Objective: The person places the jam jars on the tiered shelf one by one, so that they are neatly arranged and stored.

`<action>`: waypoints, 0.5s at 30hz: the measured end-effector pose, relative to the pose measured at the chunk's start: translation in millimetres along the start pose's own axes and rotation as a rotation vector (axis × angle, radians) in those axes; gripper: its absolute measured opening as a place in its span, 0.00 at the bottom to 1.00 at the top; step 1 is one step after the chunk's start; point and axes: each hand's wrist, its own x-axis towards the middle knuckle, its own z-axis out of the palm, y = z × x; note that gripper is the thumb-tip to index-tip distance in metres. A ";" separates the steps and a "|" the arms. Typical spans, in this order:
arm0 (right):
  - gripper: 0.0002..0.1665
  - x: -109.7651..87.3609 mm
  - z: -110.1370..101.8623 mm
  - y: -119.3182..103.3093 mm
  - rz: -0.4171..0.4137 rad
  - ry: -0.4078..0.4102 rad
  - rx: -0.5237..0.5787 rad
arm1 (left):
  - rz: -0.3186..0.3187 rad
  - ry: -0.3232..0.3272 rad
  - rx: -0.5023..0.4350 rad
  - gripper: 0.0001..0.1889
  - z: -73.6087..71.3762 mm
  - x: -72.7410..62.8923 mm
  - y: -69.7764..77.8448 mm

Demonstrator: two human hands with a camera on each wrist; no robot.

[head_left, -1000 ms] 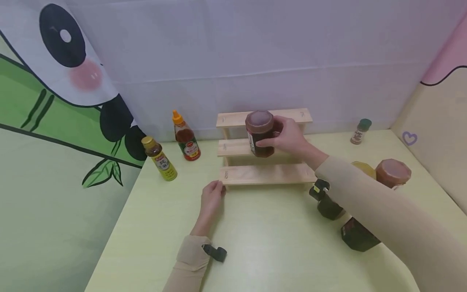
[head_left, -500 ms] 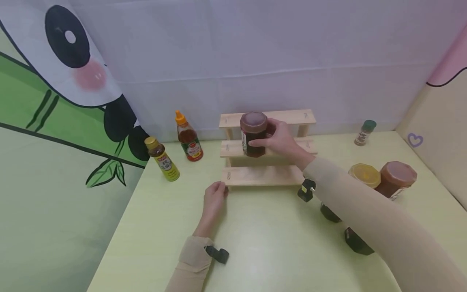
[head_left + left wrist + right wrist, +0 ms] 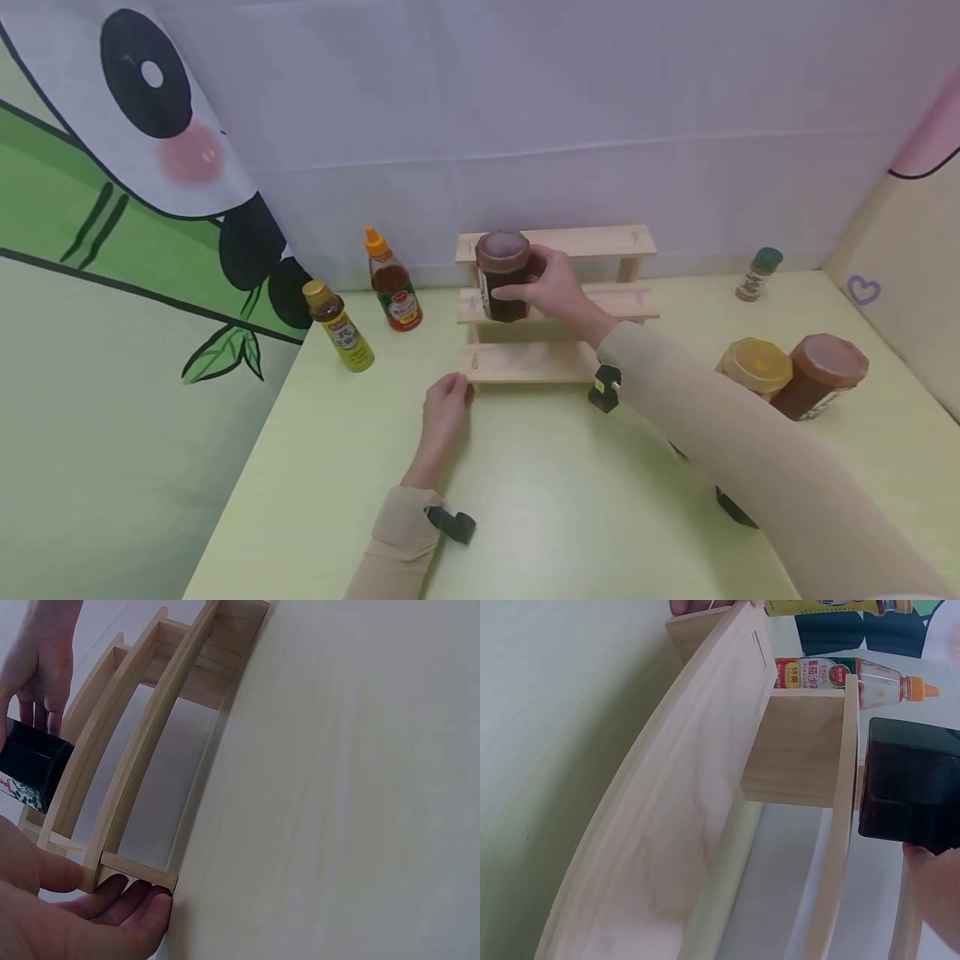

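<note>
A three-tier wooden rack [image 3: 536, 362] stands against the back curtain. My right hand [image 3: 558, 292] grips a dark jar [image 3: 498, 279] with a brownish lid, thumb across its front. The jar is upright over the left part of the middle tier, its base close to that board in the left wrist view. At the rack's front left corner, my left hand [image 3: 444, 408] holds the bottom tier's end. In the left wrist view its thumb [image 3: 60, 874] is on the board edge and its fingers curl at the end support. The right wrist view shows the jar's dark base [image 3: 907, 784].
Left of the rack stand a yellow-labelled bottle [image 3: 347, 335] and a red sauce bottle [image 3: 396, 293] with an orange cap. Rightward are a small green-capped shaker [image 3: 757, 277], a yellow-lidded jar [image 3: 756, 365] and a brown-lidded jar [image 3: 825, 375]. My right sleeve mostly hides other dark items.
My right hand has carried the jar leftward along the rack, from near its middle to the left part. The left hand stays at the rack's corner. The head view has shifted slightly.
</note>
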 end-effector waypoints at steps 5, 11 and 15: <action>0.35 3.2 5.5 1.0 -0.022 0.012 0.045 | 0.009 0.006 0.010 0.16 0.8 0.0 -0.1; 0.35 4.1 11.3 2.7 -0.024 0.024 0.032 | 0.014 0.009 0.013 0.16 0.7 -0.2 0.1; 0.36 2.1 13.9 4.6 -0.010 0.027 0.019 | 0.017 0.003 0.003 0.16 -0.3 -0.8 -0.4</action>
